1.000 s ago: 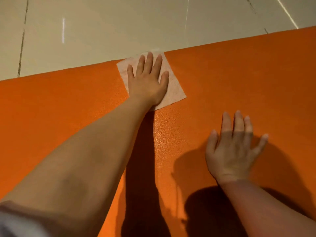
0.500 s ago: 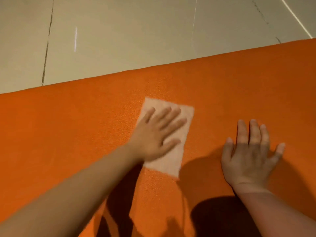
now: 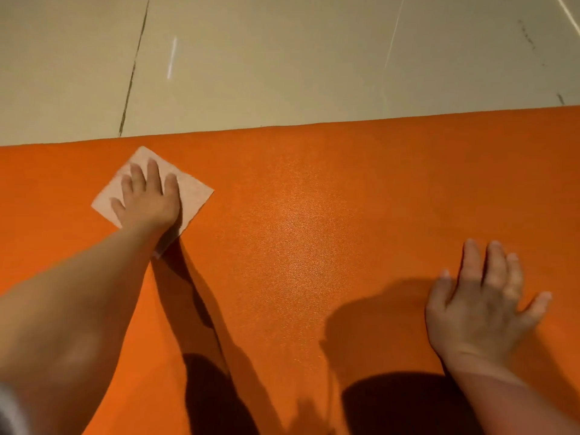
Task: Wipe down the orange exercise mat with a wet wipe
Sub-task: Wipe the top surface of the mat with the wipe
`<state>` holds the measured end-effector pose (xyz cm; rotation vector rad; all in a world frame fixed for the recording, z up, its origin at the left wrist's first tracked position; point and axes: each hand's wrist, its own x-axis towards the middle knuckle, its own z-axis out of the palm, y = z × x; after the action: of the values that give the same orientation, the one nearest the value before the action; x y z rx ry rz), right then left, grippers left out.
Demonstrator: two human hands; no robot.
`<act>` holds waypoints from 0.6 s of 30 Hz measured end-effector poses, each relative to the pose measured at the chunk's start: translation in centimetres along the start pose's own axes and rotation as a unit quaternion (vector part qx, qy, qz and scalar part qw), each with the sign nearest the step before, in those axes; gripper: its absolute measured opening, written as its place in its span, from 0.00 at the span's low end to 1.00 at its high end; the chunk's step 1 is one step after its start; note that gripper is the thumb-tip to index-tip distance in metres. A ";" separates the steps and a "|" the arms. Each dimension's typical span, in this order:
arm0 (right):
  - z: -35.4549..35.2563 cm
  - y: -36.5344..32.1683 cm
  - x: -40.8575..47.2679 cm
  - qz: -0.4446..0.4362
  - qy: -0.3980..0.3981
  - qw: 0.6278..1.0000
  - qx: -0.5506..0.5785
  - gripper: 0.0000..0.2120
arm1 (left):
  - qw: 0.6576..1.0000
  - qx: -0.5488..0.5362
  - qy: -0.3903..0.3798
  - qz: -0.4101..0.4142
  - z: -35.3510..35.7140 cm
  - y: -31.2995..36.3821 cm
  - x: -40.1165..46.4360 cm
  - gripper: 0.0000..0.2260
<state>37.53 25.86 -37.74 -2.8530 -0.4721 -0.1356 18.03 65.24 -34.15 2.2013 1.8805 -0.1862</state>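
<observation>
The orange mat (image 3: 314,246) lies flat on the tiled floor (image 3: 282,58), its far edge running across the view. The left hand (image 3: 147,199) presses flat, fingers straight, on a pale wet wipe (image 3: 191,189) spread on the mat near that far edge. The right hand (image 3: 483,302) rests palm down on the mat, well apart to the right, fingers spread and holding nothing. Dark arm shadows fall on the near mat.

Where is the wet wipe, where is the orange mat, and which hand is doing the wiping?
wet wipe (image 3: 196,191): head view, its bare right corner.
orange mat (image 3: 314,246): head view, open middle surface.
left hand (image 3: 147,202): head view, back of the hand, pressing flat on the wipe.
</observation>
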 end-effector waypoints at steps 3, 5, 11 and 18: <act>0.0 -0.1 0.2 0.012 -0.009 1.000 -0.004 0.29 | 1.000 -0.026 -0.003 0.013 1.6 5.3 -1.3 0.28; 0.0 -0.1 0.3 0.015 -0.012 1.000 -0.007 0.29 | 0.997 -0.018 0.013 0.079 3.0 9.2 -2.1 0.27; 0.1 -0.1 0.2 0.019 -0.021 1.000 -0.011 0.30 | 0.920 0.059 -0.009 0.388 5.7 19.0 -7.1 0.25; 0.3 0.0 0.0 0.018 -0.019 1.000 -0.016 0.30 | 0.885 0.064 -0.025 0.461 4.8 17.4 -3.2 0.27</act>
<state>37.56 25.89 -38.02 -2.8981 -0.4296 -0.0836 34.93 58.44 -36.24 2.8602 0.6350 -0.1806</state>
